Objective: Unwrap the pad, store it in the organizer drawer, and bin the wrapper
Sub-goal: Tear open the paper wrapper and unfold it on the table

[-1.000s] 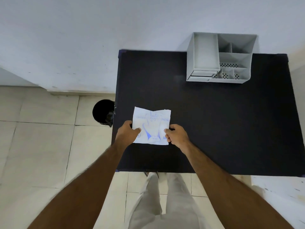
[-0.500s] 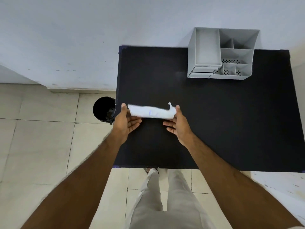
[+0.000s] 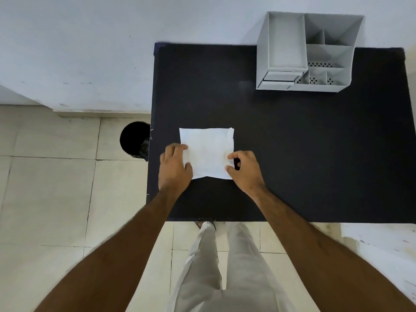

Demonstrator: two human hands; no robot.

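Observation:
The wrapped pad (image 3: 207,152), a flat white square packet, lies on the black table (image 3: 292,154) near its left front part, plain side up. My left hand (image 3: 174,167) rests on the packet's left edge with fingers curled over it. My right hand (image 3: 244,170) pinches the packet's right edge between thumb and forefinger. The grey organizer (image 3: 306,52) stands at the table's far right, against the wall; its small drawer (image 3: 279,78) at the lower left front looks slightly pulled out. A black bin (image 3: 135,139) stands on the floor just left of the table.
A white wall runs behind the table. Beige floor tiles (image 3: 56,188) lie to the left and front. My legs in light trousers (image 3: 220,266) stand at the table's front edge. A white surface (image 3: 387,242) shows at the lower right.
The packet was lifted and flipped over away from me; its printed blue side now faces down. Both hands have come back onto its left and right edges.

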